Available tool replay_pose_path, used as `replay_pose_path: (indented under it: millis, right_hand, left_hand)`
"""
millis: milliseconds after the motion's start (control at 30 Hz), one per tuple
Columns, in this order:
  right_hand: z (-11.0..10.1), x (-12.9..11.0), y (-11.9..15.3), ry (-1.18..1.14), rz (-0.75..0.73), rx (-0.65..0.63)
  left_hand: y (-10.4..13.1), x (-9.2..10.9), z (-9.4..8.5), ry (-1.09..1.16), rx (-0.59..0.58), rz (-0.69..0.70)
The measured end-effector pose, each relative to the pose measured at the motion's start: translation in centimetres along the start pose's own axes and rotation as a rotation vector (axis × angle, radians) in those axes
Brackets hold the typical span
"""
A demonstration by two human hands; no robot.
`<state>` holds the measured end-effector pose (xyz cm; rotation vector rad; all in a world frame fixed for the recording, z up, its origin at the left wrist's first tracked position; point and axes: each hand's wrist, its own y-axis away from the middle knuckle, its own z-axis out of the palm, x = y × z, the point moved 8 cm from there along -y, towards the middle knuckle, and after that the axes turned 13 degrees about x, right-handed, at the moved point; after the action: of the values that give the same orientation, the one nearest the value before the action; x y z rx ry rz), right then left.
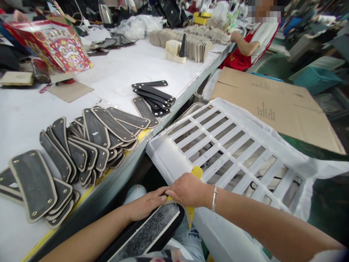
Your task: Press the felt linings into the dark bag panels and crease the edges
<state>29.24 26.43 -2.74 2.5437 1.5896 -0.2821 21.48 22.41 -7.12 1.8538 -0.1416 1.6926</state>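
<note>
My right hand, a bracelet on its wrist, is closed round a curved yellow piece, whose ends stick out above and below the fist. The fingertips of my left hand meet my right thumb and pinch the near edge of the same piece. Under both hands, across my lap, lies a long black padded board with a worn, speckled grey top. To the left, a heap of dark grey curved panels with pale edges and metal eyelets lies on the table. The palm sides of both hands are hidden.
Right of my lap stands a white slatted crate, with a cardboard sheet behind it. Black strips, a stand with a black cone and a red box are on the white table. Another person sits at the far right.
</note>
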Motion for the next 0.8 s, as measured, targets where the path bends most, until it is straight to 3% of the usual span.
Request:
replay_pose_path:
  millis: [133, 300, 533, 700, 800]
  right_hand:
    - [-0.1, 0.2, 1.1, 0.012, 0.049, -0.008]
    - [-1.1, 0.5, 0.7, 0.053, 0.024, 0.003]
    - [-0.9, 1.4, -2.1, 0.107, -0.009, 0.024]
    - [-0.4, 1.5, -3.0, 0.084, -0.1, 0.008]
    - [-0.4, 1.4, -2.7, 0.058, -0.123, 0.003]
  left_hand:
    - [0.3, -0.6, 0.6, 0.041, -0.049, -0.047]
    - [0.3, -0.3, 0.2, 0.115, -0.046, 0.005]
    - [-0.7, -1.4, -2.2, -0.07, 0.169, -0.026]
    - [-1.2, -1.2, -0.9, 0.132, 0.088, -0.044]
    - [-1.3, -0.8, -0.7, 0.083, 0.085, -0.009]
